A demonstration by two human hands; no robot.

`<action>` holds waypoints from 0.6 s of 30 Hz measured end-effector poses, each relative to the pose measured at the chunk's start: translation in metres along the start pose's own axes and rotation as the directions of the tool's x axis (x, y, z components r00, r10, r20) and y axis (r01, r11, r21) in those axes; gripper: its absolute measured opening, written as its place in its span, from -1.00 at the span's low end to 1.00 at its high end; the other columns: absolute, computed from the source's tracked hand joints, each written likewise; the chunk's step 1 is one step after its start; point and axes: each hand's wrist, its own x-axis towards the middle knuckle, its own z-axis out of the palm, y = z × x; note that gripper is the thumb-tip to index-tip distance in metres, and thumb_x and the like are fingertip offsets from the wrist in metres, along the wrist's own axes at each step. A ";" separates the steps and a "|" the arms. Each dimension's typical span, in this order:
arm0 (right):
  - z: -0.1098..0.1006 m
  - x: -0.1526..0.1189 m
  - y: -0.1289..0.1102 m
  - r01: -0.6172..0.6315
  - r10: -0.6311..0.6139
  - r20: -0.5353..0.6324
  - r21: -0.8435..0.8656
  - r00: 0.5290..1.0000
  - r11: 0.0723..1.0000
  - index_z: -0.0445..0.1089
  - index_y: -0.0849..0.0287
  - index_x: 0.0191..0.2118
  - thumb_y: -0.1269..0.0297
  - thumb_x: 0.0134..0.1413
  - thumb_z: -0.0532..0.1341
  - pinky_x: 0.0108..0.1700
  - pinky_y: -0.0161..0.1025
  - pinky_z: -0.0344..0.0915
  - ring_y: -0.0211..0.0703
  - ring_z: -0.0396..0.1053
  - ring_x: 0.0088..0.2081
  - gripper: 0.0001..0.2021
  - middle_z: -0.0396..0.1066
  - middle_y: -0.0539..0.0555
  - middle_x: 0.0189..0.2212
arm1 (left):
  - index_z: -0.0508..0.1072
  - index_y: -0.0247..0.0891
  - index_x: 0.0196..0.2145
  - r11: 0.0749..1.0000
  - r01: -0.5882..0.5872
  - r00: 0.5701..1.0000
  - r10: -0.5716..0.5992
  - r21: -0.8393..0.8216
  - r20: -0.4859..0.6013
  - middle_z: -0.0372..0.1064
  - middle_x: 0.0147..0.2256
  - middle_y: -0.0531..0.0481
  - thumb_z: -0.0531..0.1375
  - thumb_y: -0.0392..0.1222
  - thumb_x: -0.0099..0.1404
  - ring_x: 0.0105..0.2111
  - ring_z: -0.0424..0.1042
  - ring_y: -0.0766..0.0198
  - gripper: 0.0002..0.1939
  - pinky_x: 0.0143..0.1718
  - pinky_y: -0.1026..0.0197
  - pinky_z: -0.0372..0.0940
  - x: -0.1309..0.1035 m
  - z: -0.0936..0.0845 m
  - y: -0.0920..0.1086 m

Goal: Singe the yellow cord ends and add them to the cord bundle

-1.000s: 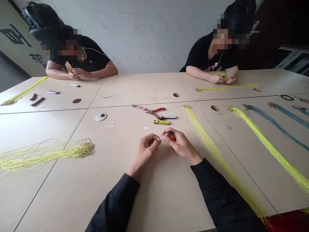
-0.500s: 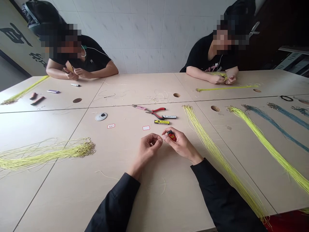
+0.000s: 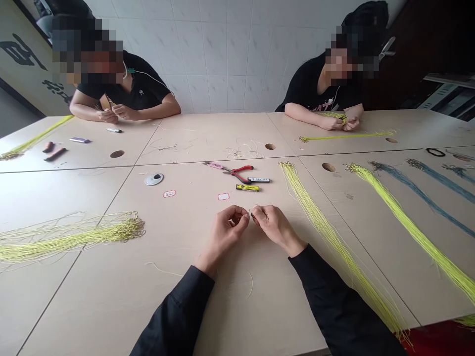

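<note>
My left hand (image 3: 230, 223) is closed in a pinch, thumb against forefinger. A tiny bit of something shows at its fingertips, too small to name. Close beside it, my right hand (image 3: 273, 225) is wrapped round a lighter (image 3: 254, 215), mostly hidden, with its dark top end pointing at the left fingertips. Beyond the hands lie a yellow lighter (image 3: 247, 188), a white-and-black lighter (image 3: 259, 180), red-handled pliers (image 3: 241, 173) and a pink-handled tool (image 3: 213, 164). A short pale cord scrap (image 3: 251, 286) rests on the table between my forearms.
Yellow cord bundles lie at left (image 3: 74, 241), right of my hands (image 3: 319, 222) and farther right (image 3: 404, 212); blue-grey cords (image 3: 419, 190) are beyond. A round metal disc (image 3: 154, 179) and two red-edged labels (image 3: 223, 197) are on the table (image 3: 178, 306). Two people work across it.
My right hand has turned the lighter from lying in the palm to pointing at the left fingertips, thumb on its top. My left hand has hardly moved. The view has shifted slightly.
</note>
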 end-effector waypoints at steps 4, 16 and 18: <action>0.001 -0.001 0.001 0.016 -0.016 0.000 -0.025 1.000 1.000 0.07 0.11 -0.61 0.07 0.27 -0.10 -0.42 -0.24 -0.05 -0.24 0.08 -0.58 -0.57 0.11 -0.03 -0.68 | 0.48 -0.30 -0.36 0.999 -0.017 1.000 0.016 0.031 0.016 0.38 -0.46 0.05 0.18 -0.15 0.27 -0.53 0.18 0.41 -0.83 -0.49 0.32 0.12 -0.001 0.000 0.000; 0.002 -0.002 0.001 0.062 -0.060 0.018 -0.137 0.998 0.989 0.01 0.11 -0.59 0.16 0.24 -0.12 -0.42 -0.24 -0.09 -0.26 -0.02 -0.57 -0.63 0.05 -0.06 -0.67 | 0.45 -0.28 -0.37 0.999 -0.027 0.999 0.026 0.030 0.035 0.30 -0.52 0.10 0.18 -0.19 0.25 -0.53 0.16 0.41 -0.88 -0.49 0.33 0.10 -0.001 -0.001 0.001; 0.002 -0.002 0.001 0.071 -0.070 0.015 -0.119 0.997 0.990 0.02 0.11 -0.60 0.17 0.24 -0.11 -0.41 -0.24 -0.07 -0.26 0.01 -0.57 -0.63 0.08 -0.05 -0.67 | 0.45 -0.28 -0.38 0.999 -0.027 0.999 0.026 0.032 0.038 0.29 -0.52 0.11 0.18 -0.20 0.24 -0.53 0.16 0.41 -0.89 -0.49 0.33 0.09 -0.002 -0.001 0.001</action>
